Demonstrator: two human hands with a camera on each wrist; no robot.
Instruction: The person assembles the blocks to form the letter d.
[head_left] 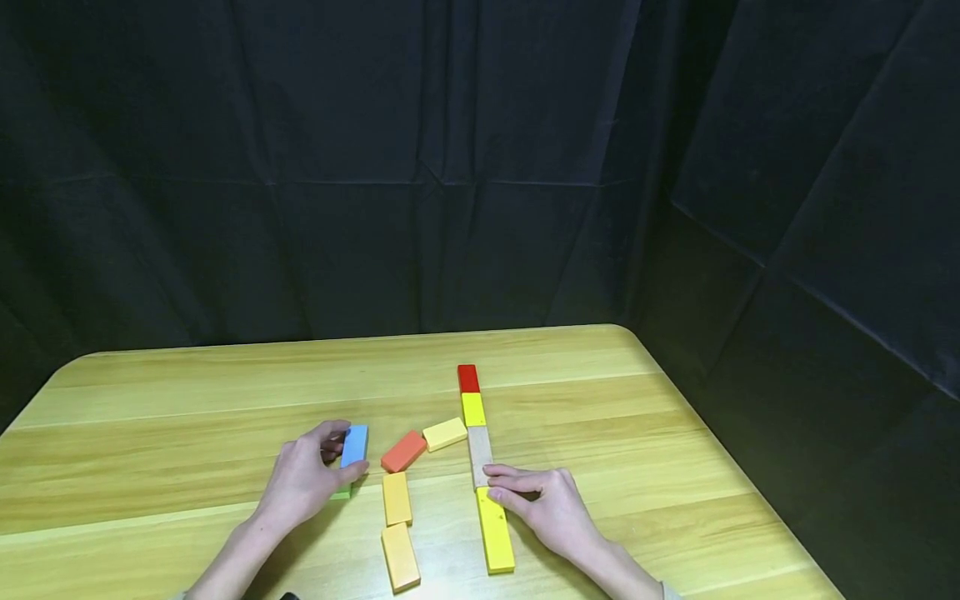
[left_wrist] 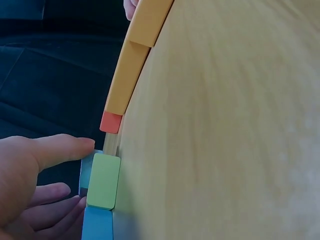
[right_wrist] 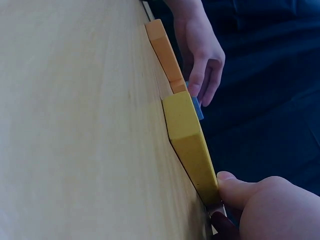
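Note:
My left hand holds a blue block between thumb and fingers at its two ends. Beneath that hand lies a green block, mostly hidden in the head view. Seen from the left wrist, the green block adjoins another blue block. My right hand touches a row of blocks: fingertips rest at a grey block, and the thumb is on the end of a long yellow block. Farther along that row are a short yellow block and a red block.
Between the hands, a pale yellow block, an orange-red block and two orange blocks, one behind the other, form a bent line. The wooden table is bordered by dark curtains.

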